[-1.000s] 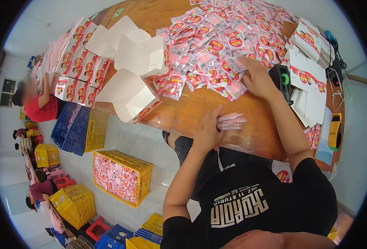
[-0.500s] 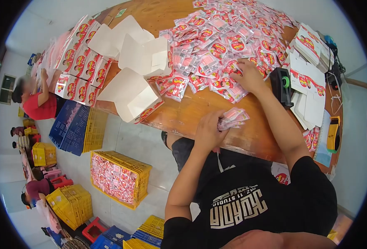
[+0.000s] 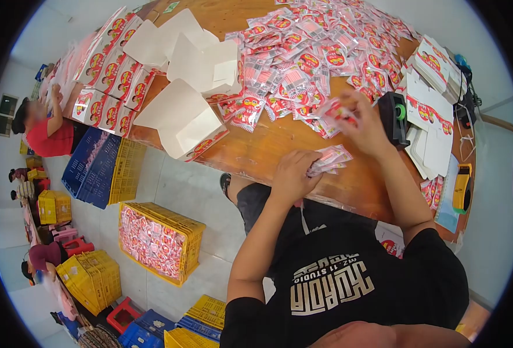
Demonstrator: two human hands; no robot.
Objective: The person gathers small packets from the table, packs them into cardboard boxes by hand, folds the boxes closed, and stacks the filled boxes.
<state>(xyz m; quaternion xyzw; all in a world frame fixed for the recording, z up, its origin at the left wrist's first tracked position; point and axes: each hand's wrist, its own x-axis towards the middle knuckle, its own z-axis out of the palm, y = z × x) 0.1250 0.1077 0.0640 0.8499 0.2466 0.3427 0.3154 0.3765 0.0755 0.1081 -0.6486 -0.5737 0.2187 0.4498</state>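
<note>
Across the front of the person's black T-shirt [image 3: 404, 278], a small line reads "MZ. 11 STUDIO", and right beside it runs a word in big, pale, blocky capitals, so stylised that its full spelling can't be made out for certain! Over on the table, red printed logos with pale characters flash from the loose packets [image 3: 309, 61], the closed boxes [image 3: 111, 75] and the flat cartons [image 3: 429, 110], but that lettering is too small to read, and the labels on the packets in the yellow crate [image 3: 194, 249] are just as illegible.
</note>
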